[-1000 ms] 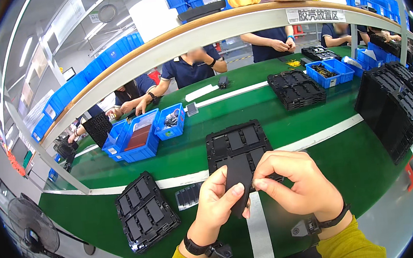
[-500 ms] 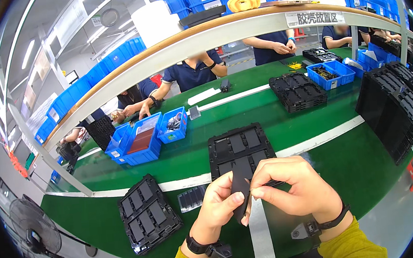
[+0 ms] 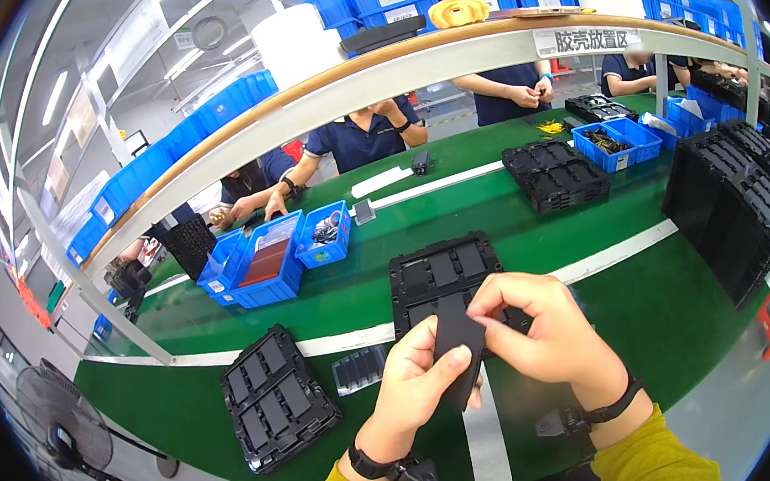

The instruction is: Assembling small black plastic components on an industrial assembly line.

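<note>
A: Hand state?

B: Left hand (image 3: pixel 415 375) grasps the black slab (image 3: pixel 462 325), thumb flat on its face, fingers behind. Right hand (image 3: pixel 535 328) is bent, thumb and index tips brought together at the slab's right edge. Can't tell if they pinch that edge or something thin.

A: Where's the slab relative to the centre tray (image 3: pixel 397 285)?

B: Held tilted over its near side, hiding part of it from the camera.

A: Materials, shapes?

B: Slab: matte, dark, smooth, flat, long, straight-edged, angled corner at its right. Centre tray: black, moulded, rectangular, pocketed, dark oblong panels in it. Left of centre tray, well apart: side tray (image 3: pixel 305 431), same moulded look. Just left of centre tray: ribbed sheet (image 3: pixel 358 369), shiny, translucent, plastic-looking. Beyond centre tray to the left: blue bins (image 3: pixel 270 292), smooth-walled boxes. Beyond it to the right: tray stack (image 3: pixel 556 180), black, knobbly. Far right of it: tall stack (image 3: pixel 717 211), black, ridged. Under centre tray: green tabletop (image 3: pixel 613 330), slightly glossy, pale strips across.

A: Counts?

B: One slab in hand. One centre tray position, one side tray with six panels, in two rows of three. One ribbed sheet. Three blue bins in that group. Two wristbands (image 3: pixel 368 462), black, one per wrist. Centre tray panels: partly covered, no full count. Layers in the stacks: too fine to count.
</note>
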Available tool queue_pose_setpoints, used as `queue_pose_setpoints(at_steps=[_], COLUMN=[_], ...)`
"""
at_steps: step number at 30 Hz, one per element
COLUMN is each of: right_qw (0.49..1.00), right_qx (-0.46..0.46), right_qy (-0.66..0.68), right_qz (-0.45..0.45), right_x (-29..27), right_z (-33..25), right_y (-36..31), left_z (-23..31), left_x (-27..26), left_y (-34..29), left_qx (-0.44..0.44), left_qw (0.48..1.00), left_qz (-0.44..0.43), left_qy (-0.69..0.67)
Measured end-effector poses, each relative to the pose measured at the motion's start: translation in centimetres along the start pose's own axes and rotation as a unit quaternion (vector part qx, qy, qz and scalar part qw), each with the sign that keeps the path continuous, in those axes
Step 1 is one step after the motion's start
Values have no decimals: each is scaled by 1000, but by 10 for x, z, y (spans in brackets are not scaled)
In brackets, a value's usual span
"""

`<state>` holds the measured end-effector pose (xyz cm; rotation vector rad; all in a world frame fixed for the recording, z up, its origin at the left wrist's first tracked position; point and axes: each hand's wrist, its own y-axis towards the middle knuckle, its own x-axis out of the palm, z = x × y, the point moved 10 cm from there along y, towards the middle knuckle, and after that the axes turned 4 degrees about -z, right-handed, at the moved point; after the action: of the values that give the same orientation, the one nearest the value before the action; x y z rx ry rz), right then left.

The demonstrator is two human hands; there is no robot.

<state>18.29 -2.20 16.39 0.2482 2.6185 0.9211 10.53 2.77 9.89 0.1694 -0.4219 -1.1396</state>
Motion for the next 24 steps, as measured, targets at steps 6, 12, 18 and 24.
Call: queue_pose_setpoints(at_steps=[6, 12, 18, 24], right_qw=[991, 994, 988, 615], right_qx=[42, -54, 99, 248], right_qy=[15, -89, 114, 710], right_qz=[128, 37, 28, -237], right_x=[-11, 41, 54, 130], right_z=[27, 4, 56, 55], right_y=[0, 0, -5, -30], left_z=[29, 40, 73, 71], left_x=[-29, -47, -53, -53], left_y=[-8, -21, -22, -4], left_qx=[102, 162, 297, 285], left_qw=[971, 940, 907, 955], left_qz=[202, 276, 210, 58], left_qy=[71, 119, 212, 64])
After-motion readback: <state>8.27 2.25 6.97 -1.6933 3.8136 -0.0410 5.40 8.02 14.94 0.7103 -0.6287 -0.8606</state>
